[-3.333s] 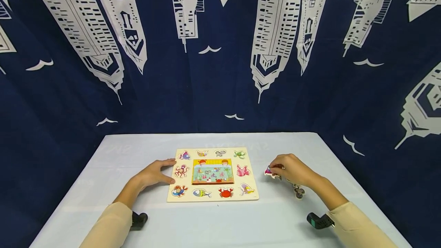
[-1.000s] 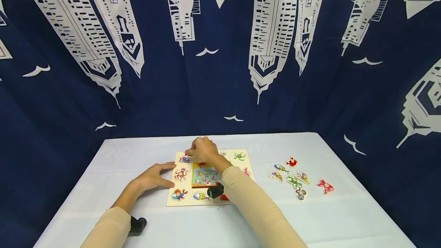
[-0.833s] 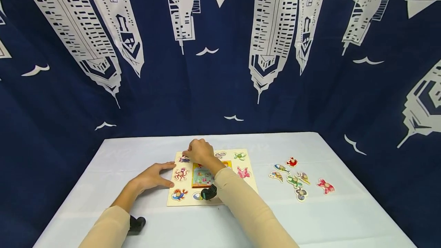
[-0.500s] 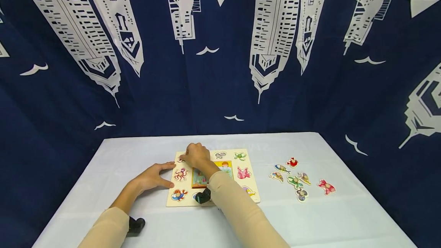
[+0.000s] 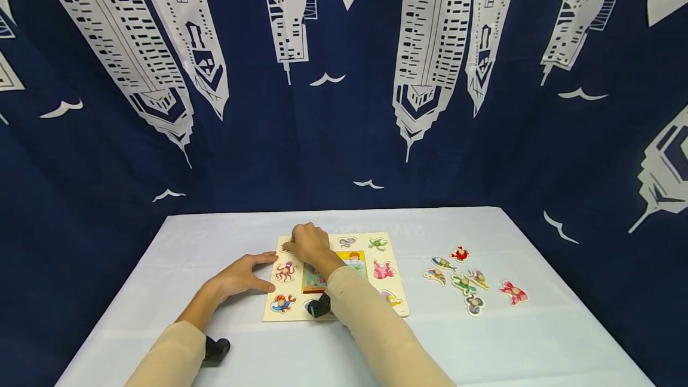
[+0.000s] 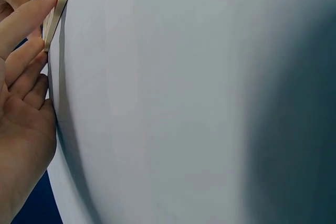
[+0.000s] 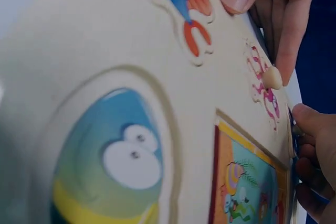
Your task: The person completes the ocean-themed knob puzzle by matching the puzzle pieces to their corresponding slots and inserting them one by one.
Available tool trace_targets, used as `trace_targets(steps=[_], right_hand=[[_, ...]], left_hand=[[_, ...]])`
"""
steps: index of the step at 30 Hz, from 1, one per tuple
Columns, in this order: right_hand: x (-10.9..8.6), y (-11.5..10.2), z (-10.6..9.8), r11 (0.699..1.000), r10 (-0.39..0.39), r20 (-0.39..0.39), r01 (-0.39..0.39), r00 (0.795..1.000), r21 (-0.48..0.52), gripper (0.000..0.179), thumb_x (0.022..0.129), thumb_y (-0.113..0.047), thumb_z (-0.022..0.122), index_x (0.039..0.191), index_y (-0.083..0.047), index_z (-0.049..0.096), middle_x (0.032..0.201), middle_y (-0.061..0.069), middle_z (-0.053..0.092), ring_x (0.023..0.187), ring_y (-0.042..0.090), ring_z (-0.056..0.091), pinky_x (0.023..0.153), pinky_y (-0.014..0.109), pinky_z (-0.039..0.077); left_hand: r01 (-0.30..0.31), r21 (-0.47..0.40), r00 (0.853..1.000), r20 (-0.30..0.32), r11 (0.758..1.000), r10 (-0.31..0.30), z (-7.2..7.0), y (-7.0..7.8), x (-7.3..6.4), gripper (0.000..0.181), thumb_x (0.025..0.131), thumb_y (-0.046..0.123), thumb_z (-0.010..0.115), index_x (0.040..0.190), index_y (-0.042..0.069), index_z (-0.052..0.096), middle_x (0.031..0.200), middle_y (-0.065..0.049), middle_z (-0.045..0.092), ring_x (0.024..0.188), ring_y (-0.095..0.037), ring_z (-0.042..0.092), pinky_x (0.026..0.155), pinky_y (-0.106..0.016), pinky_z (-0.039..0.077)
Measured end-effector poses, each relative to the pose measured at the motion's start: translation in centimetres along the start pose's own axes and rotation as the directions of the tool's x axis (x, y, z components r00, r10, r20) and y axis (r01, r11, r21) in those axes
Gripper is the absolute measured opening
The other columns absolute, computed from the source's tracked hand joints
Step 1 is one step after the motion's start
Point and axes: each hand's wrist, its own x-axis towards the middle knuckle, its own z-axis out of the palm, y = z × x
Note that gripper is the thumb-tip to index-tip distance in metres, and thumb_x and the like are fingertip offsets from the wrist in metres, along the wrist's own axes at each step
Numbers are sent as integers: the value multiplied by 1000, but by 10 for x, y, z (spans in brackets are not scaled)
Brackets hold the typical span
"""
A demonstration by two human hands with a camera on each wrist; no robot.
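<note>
A cream wooden knob puzzle board (image 5: 335, 312) printed with sea animals lies on the table. My left hand (image 5: 242, 276) rests at its left edge, thumb and fingers spread against it; in the left wrist view the thumb (image 6: 31, 14) touches the board's side. My right hand (image 5: 310, 243) reaches over the top left corner and pinches a purple-blue fish piece (image 7: 294, 145) by its knob at the fish slot. The fingers hide most of that piece. The octopus piece (image 7: 265, 85) and the red-and-blue crab piece (image 7: 191, 11) sit in the board, knobs up.
Several loose animal pieces lie right of the board, among them a red crab (image 5: 459, 254), a green turtle (image 5: 463, 283), a grey eel (image 5: 474, 304) and a pink fish (image 5: 513, 292). White cloth covers the table (image 5: 252, 354); a navy printed curtain (image 5: 333, 148) hangs behind.
My right hand has carried the fish piece from the loose pieces on the right to the board's top left slot, then lowered slightly. My left hand stays at the board's edge.
</note>
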Motion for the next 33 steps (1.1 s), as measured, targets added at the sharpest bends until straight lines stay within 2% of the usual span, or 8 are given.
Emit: trace_targets(steps=[5,10,15,19,22,28,33], right_hand=[[-2,3,-2,999,-29,28,27,999,46,27,99,-41,69,86,-19,78,81,-6,70,67,13,63,65,30,55],[-2,5,-7,998,-37,74,33,997,56,20,100,-37,67,100,-22,80,98,-5,74,78,15,67,72,33,56],[-3,4,-10,998,-22,98,16,995,59,19,100,-36,67,104,-23,80,106,-3,74,84,18,68,74,35,57],[-2,6,-11,998,-10,98,3,995,69,19,100,-37,66,106,-24,79,106,-3,74,86,19,68,74,36,56],[-6,13,-16,995,-33,88,24,996,96,19,100,-36,68,107,-23,79,101,-6,73,84,17,67,72,34,55],[-17,37,-31,985,-60,51,50,997,166,21,99,-33,69,112,-19,78,93,-7,70,76,11,62,69,31,53],[-24,56,-42,977,-69,7,66,998,201,19,99,-30,70,109,-17,79,87,-7,67,75,12,60,67,31,52]], left_hand=[[10,-4,1000,-3,1000,-10,0,-2,2,83,75,18,94,147,2,56,161,-17,40,152,-43,22,121,-64,15],[17,2,1000,3,1000,-17,0,-1,2,83,75,18,94,147,1,56,161,-17,40,152,-45,21,120,-64,15],[18,-1,1000,4,1000,-18,1,1,1,83,75,18,94,147,0,56,161,-18,39,152,-45,22,120,-65,15],[12,-3,1000,1,1000,-12,1,2,1,83,74,16,94,146,0,56,161,-20,39,151,-47,22,119,-66,15],[16,-9,1000,3,1000,-16,2,3,1,83,74,15,94,147,0,56,162,-19,37,152,-46,20,119,-67,14],[20,-8,1000,1,1000,-20,4,5,2,84,74,15,94,147,1,56,163,-18,36,152,-46,19,120,-67,12],[34,2,999,-9,999,-34,4,3,2,85,72,16,95,147,2,57,163,-18,36,152,-46,19,119,-67,12]])
